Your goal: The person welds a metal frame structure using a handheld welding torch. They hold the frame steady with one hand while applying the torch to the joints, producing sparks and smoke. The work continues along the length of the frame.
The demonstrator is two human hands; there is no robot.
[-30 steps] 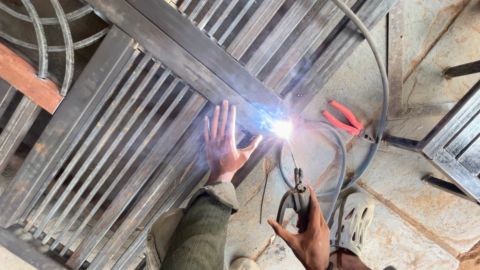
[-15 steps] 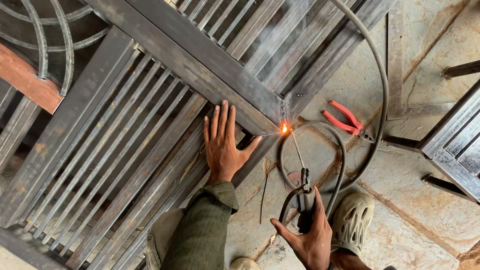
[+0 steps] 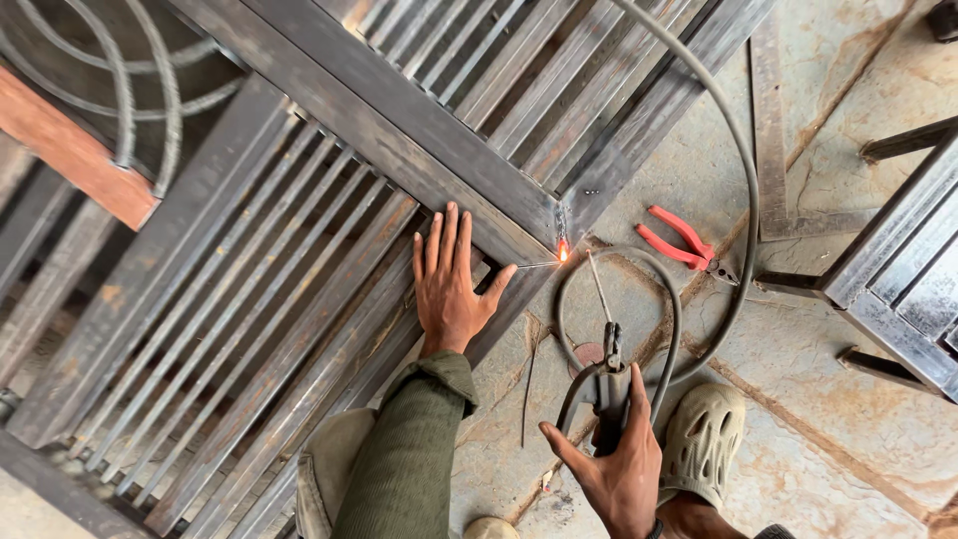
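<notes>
Fingers [image 3: 446, 240] of left hand [image 3: 449, 289] spread flat on gate [image 3: 299, 299], steadying. Right hand [image 3: 614, 469] wrapped round holder [image 3: 607, 384], rod [image 3: 599, 287] lifted just off glowing joint [image 3: 563, 252]. Mid-weld, likely; rod tip back onto seam needed, frame kept pinned.

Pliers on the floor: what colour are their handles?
Red. The pliers lie on the concrete beside the grey cable; the head view shows them clearly.

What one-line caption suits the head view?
Left hand flat on steel gate; right hand grips electrode holder.
</notes>
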